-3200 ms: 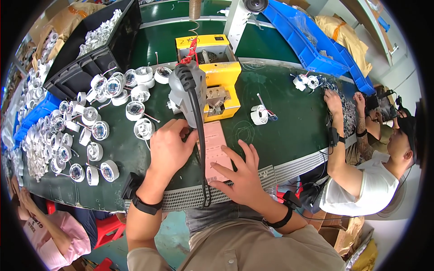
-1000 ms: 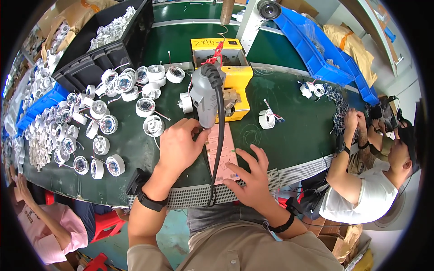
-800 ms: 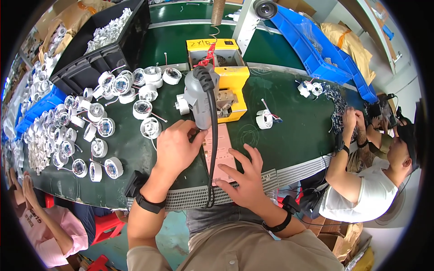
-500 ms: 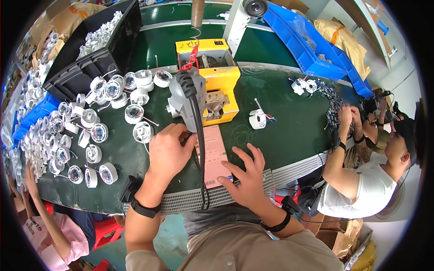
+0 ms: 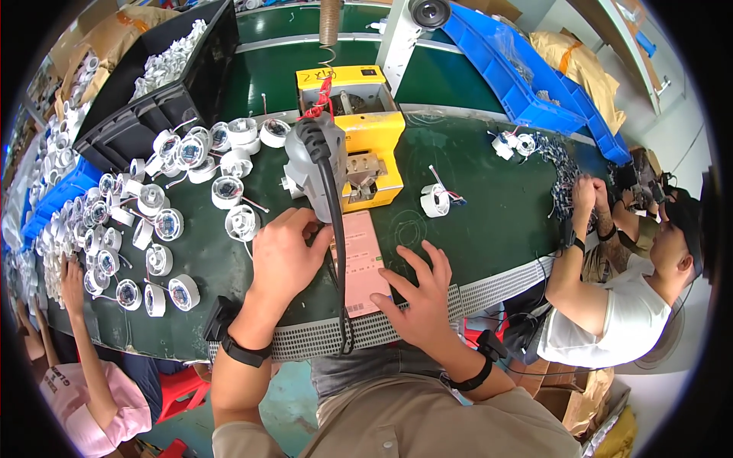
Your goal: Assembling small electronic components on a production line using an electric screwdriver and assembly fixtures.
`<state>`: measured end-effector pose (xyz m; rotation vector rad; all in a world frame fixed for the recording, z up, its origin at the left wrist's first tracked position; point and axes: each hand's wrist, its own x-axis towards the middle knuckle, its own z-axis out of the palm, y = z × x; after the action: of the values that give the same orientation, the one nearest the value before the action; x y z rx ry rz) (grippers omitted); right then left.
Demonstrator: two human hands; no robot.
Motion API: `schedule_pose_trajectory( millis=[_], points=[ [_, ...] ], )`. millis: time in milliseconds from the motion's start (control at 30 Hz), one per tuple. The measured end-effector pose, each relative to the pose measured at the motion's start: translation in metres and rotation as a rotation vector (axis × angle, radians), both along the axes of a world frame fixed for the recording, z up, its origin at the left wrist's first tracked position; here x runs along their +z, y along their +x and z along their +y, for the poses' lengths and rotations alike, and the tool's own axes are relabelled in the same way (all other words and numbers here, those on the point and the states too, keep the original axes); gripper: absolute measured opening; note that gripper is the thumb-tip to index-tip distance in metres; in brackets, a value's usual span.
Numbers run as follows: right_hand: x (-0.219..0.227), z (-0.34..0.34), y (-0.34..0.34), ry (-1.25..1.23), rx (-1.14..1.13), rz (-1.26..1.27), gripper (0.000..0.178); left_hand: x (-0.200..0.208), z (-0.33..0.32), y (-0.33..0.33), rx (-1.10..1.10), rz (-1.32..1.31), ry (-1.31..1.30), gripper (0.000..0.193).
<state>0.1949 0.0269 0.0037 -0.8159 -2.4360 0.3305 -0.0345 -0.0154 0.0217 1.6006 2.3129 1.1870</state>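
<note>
A flat pink rectangular thing (image 5: 360, 263) with small print lies on the green table, a thick black cable (image 5: 340, 252) hanging over its left side. My left hand (image 5: 289, 248) is closed, with its fingers curled beneath a grey housing (image 5: 309, 164); the fingertips are partly hidden, and I cannot make out what they hold. Behind the pink thing stands a yellow machine (image 5: 378, 149) with a metal block on its front. My right hand (image 5: 420, 294) is open, its fingers spread at the right edge of the pink thing.
Many white round housings (image 5: 168, 224) with wires crowd the left. One housing (image 5: 435, 201) stands right of the machine. A black crate (image 5: 122, 126) and a blue bin (image 5: 527, 99) stand at the back. One co-worker (image 5: 611, 313) handles wires (image 5: 561, 179) at right; another (image 5: 92, 389) sits at left.
My right hand has shifted slightly to the right, off the middle of the pink thing. The left co-worker's hand has moved right among the white parts. My left hand stays put.
</note>
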Motion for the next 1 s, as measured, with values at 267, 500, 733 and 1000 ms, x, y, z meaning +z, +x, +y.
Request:
schedule_pose_trajectory(
  millis=[267,500,733,1000],
  points=[
    [-0.002,-0.002,0.005,-0.029,0.062,0.011,0.038,0.001,-0.002,0.000,0.005,-0.018,-0.007,0.021],
    [-0.001,-0.003,0.006,-0.043,0.086,0.001,0.037,0.000,-0.002,0.000,0.013,-0.037,-0.023,0.021],
    [0.004,-0.009,-0.006,-0.095,0.189,-0.015,0.042,0.001,-0.001,0.001,0.006,-0.029,-0.004,0.021],
    [0.006,-0.016,-0.016,-0.116,0.205,-0.021,0.044,-0.001,-0.001,0.000,0.000,-0.036,0.015,0.021]
  ],
)
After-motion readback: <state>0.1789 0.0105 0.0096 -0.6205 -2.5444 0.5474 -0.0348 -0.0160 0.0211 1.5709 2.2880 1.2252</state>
